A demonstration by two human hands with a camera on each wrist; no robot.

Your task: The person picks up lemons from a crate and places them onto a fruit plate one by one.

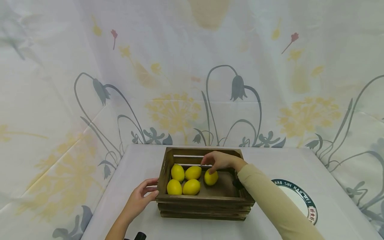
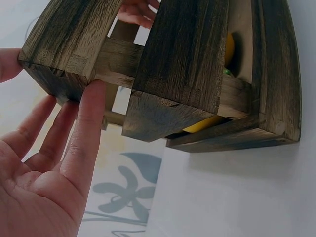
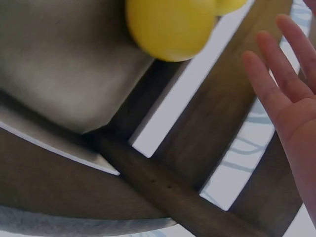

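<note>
From my end I see the right hand (image 1: 221, 160), fingers spread, over a yellow oval lemon (image 1: 211, 179) inside a brown slatted wooden crate (image 1: 204, 206) on the white counter (image 1: 141, 163). My left hand (image 1: 136, 200), fingers fairly straight, touches the crate's left side.

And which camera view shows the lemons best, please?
The head view: it shows all five lemons in the crate. The left wrist view shows only yellow bits between slats; the right wrist, two cropped lemons.
</note>
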